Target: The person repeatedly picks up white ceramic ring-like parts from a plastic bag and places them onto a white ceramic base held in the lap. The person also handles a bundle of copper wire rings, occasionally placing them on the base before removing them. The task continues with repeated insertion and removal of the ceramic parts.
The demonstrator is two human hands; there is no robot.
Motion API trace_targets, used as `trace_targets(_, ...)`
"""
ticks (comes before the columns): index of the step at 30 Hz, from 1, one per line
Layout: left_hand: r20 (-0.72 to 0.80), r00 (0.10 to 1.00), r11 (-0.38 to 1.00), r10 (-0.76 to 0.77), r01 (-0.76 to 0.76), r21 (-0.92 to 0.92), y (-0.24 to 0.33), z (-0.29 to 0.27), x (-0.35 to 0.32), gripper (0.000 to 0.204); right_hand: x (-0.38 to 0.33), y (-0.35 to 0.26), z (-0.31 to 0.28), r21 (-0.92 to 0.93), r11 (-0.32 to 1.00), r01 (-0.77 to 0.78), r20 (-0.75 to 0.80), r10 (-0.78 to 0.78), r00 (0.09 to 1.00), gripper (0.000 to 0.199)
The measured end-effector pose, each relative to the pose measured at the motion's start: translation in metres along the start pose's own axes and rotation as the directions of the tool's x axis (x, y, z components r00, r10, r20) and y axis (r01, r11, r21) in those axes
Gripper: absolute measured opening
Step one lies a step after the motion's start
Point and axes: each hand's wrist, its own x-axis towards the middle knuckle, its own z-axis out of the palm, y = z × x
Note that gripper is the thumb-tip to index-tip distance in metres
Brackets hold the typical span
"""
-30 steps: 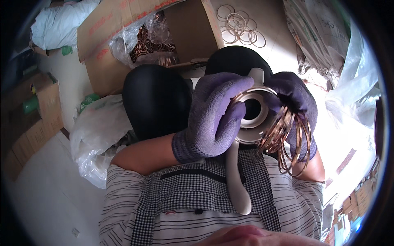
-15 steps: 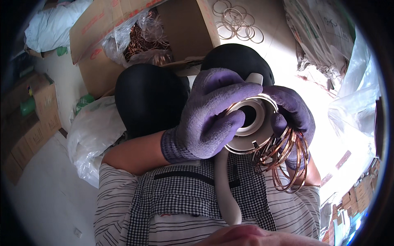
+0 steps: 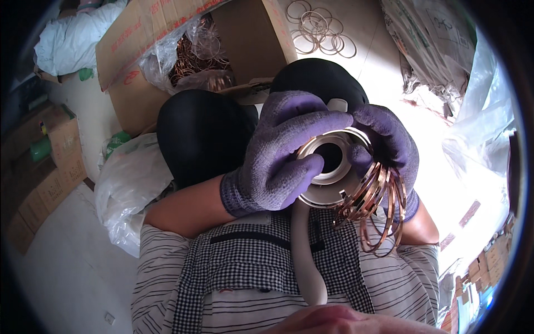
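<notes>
Above a floor [image 3: 67,278] cluttered with cardboard boxes [image 3: 139,39], the left hand [image 3: 278,156] is curling its fingers around a white round fitting [image 3: 328,167], while the right hand [image 3: 389,145] is gripping copper rings [image 3: 378,206] beside it.

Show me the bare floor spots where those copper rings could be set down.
Bare floor lies at the lower left, between the stacked cartons and the white plastic bag. Another strip runs between the loose rings and the crumpled plastic. Around the open carton it is crowded.
</notes>
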Motion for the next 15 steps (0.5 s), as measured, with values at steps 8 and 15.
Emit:
trace_targets(8, 0.049, 0.998, 0.999, 0.028, -0.030, 0.034, 0.002, -0.003, 0.002, 0.055, 0.000, 0.017, 0.004, -0.170, 0.940, 0.294, -0.016, -0.301, 0.953, 0.030)
trace_targets(15, -0.009, 0.999, 0.980, 0.044, -0.042, 0.196, 0.019, -0.006, -0.002, 0.044, 0.001, 0.014, 0.006, -0.324, 0.871, 0.370, -0.018, -0.397, 0.918, 0.022)
